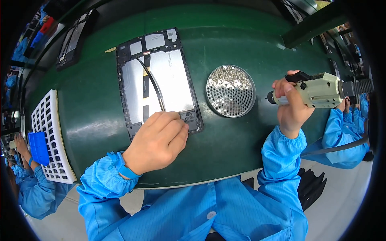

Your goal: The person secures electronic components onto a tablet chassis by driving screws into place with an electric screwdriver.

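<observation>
My left hand (155,140) is closed over the lower end of an opened tablet (169,80). From its fingers a pair of slim dark tweezers (154,83) reaches up across the silver inside of the tablet, the tip near a flat ribbon cable. My right hand (292,98) grips a pale green electric screwdriver (321,90) with a black lever, held above the bench. Its bit points left, towards a round metal screw dish (230,91). Small screws fill the holes in the dish's lower part and lie heaped in its upper part.
The green bench (225,152) spreads under everything. On the left stand a white foam grid tray (48,116) with dark parts and a blue box (39,148). Another opened device (74,40) lies far left. A green post (313,26) rises far right. Co-workers in blue sit on both sides.
</observation>
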`<state>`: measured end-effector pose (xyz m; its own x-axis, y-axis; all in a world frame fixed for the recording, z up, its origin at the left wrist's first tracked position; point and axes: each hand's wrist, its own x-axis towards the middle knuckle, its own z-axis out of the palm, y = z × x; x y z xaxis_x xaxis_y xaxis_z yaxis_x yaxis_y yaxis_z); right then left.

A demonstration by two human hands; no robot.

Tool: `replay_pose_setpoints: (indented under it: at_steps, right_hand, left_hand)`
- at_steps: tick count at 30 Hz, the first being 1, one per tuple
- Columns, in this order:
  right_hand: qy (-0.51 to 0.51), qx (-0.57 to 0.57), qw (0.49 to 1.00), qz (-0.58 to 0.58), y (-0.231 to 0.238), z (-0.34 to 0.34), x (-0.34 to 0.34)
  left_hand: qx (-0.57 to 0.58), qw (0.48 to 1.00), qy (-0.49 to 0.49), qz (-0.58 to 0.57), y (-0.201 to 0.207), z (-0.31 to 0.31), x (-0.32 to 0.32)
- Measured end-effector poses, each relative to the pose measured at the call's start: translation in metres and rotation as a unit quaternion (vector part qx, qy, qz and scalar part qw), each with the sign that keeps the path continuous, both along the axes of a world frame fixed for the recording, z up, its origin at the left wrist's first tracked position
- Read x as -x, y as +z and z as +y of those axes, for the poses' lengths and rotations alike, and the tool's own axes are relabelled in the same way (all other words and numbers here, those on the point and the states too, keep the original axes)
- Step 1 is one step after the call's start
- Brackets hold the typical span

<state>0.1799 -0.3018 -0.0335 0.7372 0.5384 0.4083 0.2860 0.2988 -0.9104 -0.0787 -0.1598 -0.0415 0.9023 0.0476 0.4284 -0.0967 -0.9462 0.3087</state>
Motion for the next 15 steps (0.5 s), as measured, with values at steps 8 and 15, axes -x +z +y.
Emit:
replay_pose_setpoints:
  at_steps: [8,15]
  right_hand:
    - [0.000,-0.028,1.000,0.009,0.002,0.003,-0.002]
    - [0.174,-0.065,0.983,0.001,0.033,0.019,0.033]
  left_hand:
    - [-0.004,0.999,-0.037,-0.009,-0.009,0.003,0.000]
    - [0.069,0.994,-0.084,0.025,-0.013,0.025,0.001]
